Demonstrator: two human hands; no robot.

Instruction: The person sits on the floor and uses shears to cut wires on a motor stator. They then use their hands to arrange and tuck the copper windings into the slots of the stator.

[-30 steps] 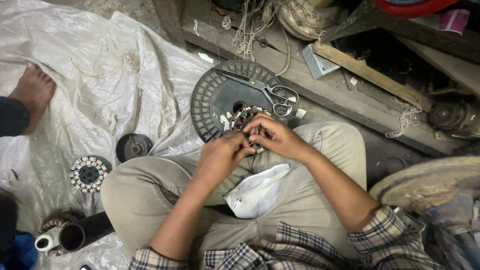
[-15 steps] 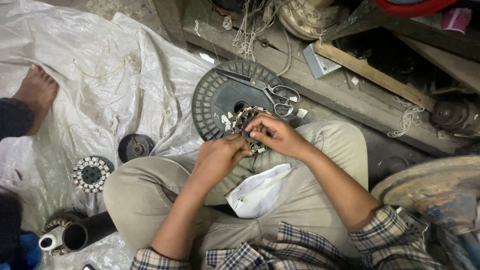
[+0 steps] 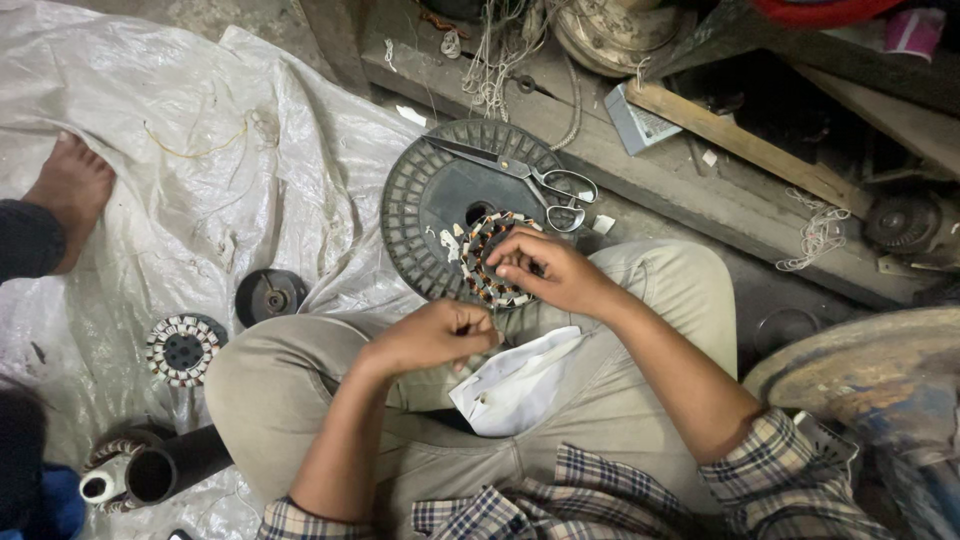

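Observation:
A ring-shaped motor stator [image 3: 487, 262] with copper windings and white paper slips rests on my knee, over a dark round spool disc [image 3: 440, 205]. My right hand [image 3: 548, 270] grips the stator's right rim, fingers curled over the windings. My left hand [image 3: 437, 335] is closed just below the stator, fingertips pinched as if on a thin wire or slip that I cannot make out. A white sheet of paper [image 3: 517, 380] lies in my lap under the hands.
Scissors [image 3: 545, 182] lie on the spool disc. On the white plastic sheet [image 3: 200, 150] sit another wound stator [image 3: 183, 348], a dark round part [image 3: 270, 296] and a black tube [image 3: 165, 470]. Another person's bare foot [image 3: 68, 195] rests at left. A cluttered wooden ledge [image 3: 720, 190] runs behind.
My left hand has drawn back from the stator, down and toward me. My right hand stays on the stator's rim.

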